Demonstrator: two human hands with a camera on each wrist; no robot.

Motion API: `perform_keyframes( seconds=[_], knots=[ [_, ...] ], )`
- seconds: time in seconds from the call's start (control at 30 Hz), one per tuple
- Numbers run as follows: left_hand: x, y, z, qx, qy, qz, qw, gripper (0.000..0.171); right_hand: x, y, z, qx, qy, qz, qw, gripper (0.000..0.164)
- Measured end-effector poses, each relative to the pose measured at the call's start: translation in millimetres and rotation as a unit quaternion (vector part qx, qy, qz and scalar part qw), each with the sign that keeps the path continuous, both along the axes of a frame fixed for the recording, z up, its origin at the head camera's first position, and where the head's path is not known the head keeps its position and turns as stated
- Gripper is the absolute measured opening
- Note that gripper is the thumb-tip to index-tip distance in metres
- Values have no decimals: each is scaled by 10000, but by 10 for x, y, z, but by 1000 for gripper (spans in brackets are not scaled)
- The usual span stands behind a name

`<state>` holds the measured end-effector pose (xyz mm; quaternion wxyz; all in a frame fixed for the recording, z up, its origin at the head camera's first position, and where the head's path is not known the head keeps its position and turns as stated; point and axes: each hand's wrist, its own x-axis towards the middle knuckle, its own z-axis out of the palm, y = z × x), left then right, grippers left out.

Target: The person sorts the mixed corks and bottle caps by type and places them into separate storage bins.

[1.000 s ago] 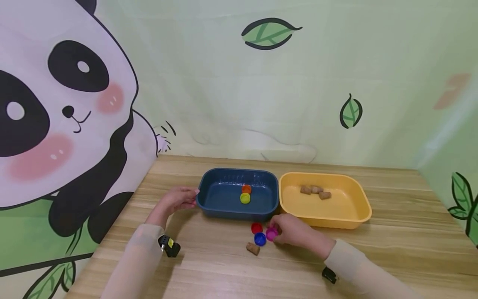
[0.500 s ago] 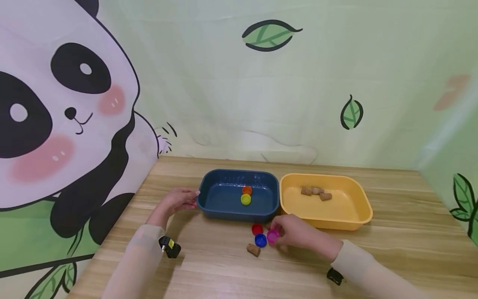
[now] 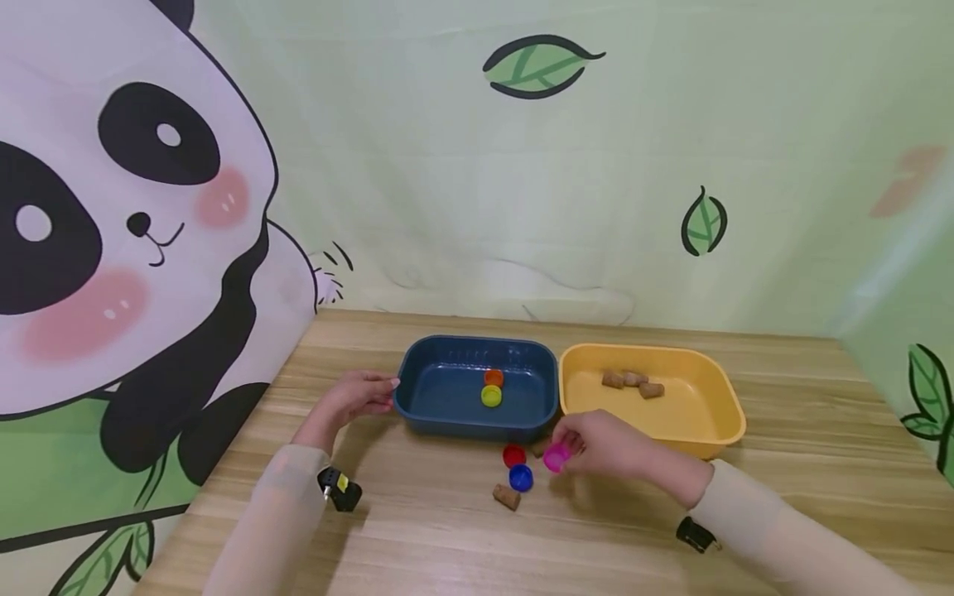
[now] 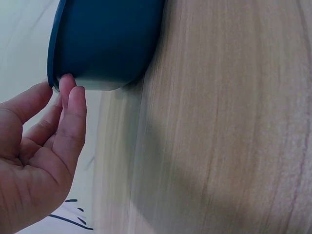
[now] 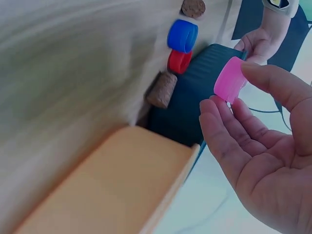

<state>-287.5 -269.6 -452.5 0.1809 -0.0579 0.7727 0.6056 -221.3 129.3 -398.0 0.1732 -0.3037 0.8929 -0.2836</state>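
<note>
Between the thumb and fingertips of my right hand (image 3: 614, 445) is a pink bottle cap (image 3: 556, 458), lifted above the table in the right wrist view. My left hand (image 3: 358, 396) grips the left end of a dark blue basin (image 3: 469, 429), thumb at its rim and fingertips against its outer wall. An orange cap (image 3: 493, 377) and a yellow-green cap (image 3: 491, 396) lie in that basin. In front of it on the table are a red cap (image 3: 514, 456), a blue cap (image 3: 521, 478) and a cork (image 3: 508, 497). Another cork (image 5: 162, 90) lies near the basins, partly hidden in the head view.
A yellow basin (image 3: 726, 430) stands against the blue one's right side, with several corks (image 3: 633, 379) inside. Behind the wooden table (image 3: 417, 538) hangs a backdrop (image 3: 447, 207) printed with a panda and leaves.
My right hand has lifted the pink cap off the table and moved slightly right, away from the blue cap. My left hand stays at the blue basin's edge.
</note>
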Motion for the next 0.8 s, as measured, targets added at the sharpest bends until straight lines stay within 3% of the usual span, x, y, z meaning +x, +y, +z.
perform_keyframes(
  seconds=[0.2, 0.37, 0.5, 0.8],
  knots=[
    [-12, 1, 16, -17, -31, -23, 10000, 48, -83, 62, 165, 91, 229, 114, 9996, 18],
    [-24, -1, 45, -36, -10, -31, 10000, 45, -156, 70, 320, 438, 431, -96, 9981, 18],
    [-15, -8, 45, -13, -28, -39, 10000, 43, -210, 59, 406, 540, 390, -150, 9977, 19],
    [-36, 3, 13, -50, -32, -35, 10000, 42, -369, 62, 522, 205, 97, 89, 9997, 22]
  ],
)
